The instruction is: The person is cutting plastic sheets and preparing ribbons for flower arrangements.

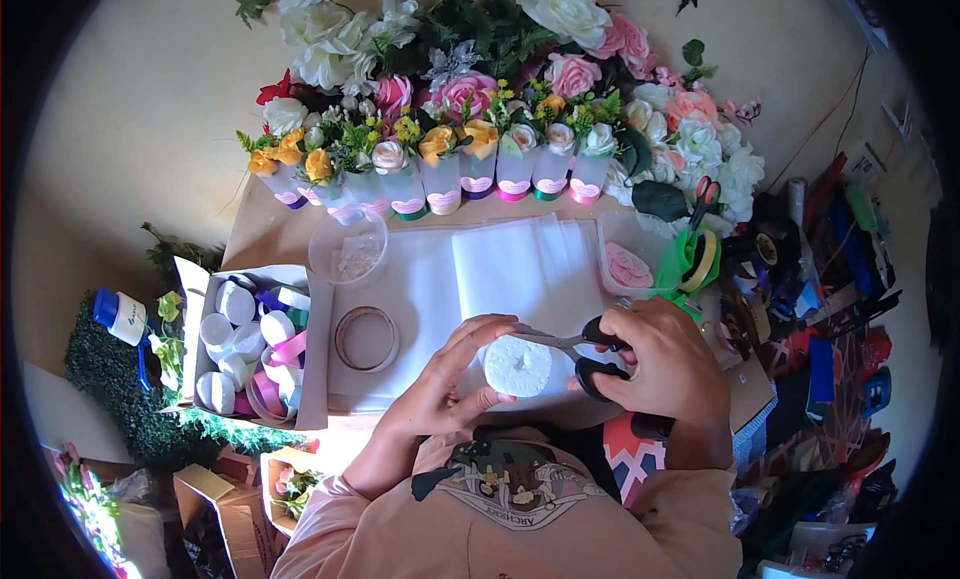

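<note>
A round white foam disc with a small hollow in its middle is held between the fingers and thumb of my left hand. My right hand grips the black handles of a pair of scissors. The blades reach left across the disc's upper edge towards my left fingertips; whether they touch the foam I cannot tell. Beneath my hands lie translucent white sheets on the table. Left of them, a roll of tape rests flat.
An open box of foam pieces and ribbons stands left. A round plastic tub and a container of pink tags sit farther back. Small flower arrangements in frosted cups line the rear. Red-handled scissors and a green tape holder are at right.
</note>
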Tool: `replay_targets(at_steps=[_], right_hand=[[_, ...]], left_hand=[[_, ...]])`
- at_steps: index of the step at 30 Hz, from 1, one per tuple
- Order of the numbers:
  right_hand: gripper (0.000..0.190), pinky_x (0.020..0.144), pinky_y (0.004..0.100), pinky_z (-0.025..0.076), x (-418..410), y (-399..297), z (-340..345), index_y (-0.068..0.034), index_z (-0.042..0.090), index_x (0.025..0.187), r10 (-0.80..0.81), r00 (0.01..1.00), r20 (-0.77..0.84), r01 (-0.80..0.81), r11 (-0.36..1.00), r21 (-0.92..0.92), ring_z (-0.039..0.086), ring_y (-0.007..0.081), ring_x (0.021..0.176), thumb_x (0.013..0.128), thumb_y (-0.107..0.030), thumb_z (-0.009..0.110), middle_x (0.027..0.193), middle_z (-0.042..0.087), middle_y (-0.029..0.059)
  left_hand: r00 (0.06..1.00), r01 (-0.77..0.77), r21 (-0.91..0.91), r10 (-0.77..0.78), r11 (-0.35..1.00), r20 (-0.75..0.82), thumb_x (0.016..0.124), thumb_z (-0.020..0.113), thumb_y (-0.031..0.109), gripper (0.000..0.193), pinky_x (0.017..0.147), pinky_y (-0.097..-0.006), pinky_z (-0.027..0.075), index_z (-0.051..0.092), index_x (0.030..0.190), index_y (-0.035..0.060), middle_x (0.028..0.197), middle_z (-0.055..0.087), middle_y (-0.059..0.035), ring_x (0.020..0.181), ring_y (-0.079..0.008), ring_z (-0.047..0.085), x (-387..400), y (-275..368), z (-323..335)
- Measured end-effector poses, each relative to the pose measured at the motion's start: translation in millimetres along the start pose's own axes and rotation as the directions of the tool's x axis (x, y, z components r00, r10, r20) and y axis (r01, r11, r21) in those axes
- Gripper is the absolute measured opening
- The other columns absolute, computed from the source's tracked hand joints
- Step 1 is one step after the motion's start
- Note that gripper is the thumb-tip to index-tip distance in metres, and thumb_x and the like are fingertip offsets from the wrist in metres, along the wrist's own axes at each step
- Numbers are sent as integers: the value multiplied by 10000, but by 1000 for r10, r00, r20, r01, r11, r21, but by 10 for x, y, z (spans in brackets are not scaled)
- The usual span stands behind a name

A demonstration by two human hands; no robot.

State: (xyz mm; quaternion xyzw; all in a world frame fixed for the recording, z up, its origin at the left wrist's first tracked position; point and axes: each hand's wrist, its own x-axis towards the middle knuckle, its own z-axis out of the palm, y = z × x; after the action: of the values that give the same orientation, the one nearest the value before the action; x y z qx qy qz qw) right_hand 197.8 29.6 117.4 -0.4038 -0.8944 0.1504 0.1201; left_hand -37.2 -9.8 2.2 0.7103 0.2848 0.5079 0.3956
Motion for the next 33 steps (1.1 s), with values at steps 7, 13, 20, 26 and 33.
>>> replay_targets(at_steps=[7,13,20,26,33], right_hand=[[352,653,391,436,-2,42,15,-28,552,831,7,1000,-21,-7,1000,0,582,310,693,611,-213,756,691,608,127],[349,615,374,419,10,32,50,-35,570,811,-17,997,-72,21,999,48,560,286,650,578,-204,769,653,573,102],[353,647,373,441,25,9,-3,-30,575,835,-32,999,-15,32,999,22,593,286,675,588,-205,758,716,615,110],[345,599,394,447,90,62,82,-23,570,819,13,995,-96,-5,996,90,578,288,647,600,-213,757,663,591,110],[293,606,395,450,100,183,256,-32,573,812,87,977,-194,-99,994,-52,571,286,621,654,-219,734,610,576,97]], left_hand=[[1000,-18,-6,18,1000,7,755,654,99,624,1003,-419,319,386,1310,3,1279,458,-194,1200,-349,419,6,1,2],[999,50,-34,-51,998,-14,762,649,101,615,1013,-410,307,391,1310,-2,1281,460,-178,1205,-335,414,20,81,24],[999,34,16,-34,999,9,756,657,109,616,1014,-404,308,398,1302,-8,1278,461,-175,1199,-333,418,30,91,-7],[989,110,32,-106,993,-106,765,677,134,610,1011,-383,308,405,1290,-17,1266,465,-171,1200,-293,425,16,93,15],[909,145,-280,-239,949,-342,776,699,101,570,1006,-357,314,424,1257,-36,1213,511,-133,1157,-218,467,-25,58,-7]])
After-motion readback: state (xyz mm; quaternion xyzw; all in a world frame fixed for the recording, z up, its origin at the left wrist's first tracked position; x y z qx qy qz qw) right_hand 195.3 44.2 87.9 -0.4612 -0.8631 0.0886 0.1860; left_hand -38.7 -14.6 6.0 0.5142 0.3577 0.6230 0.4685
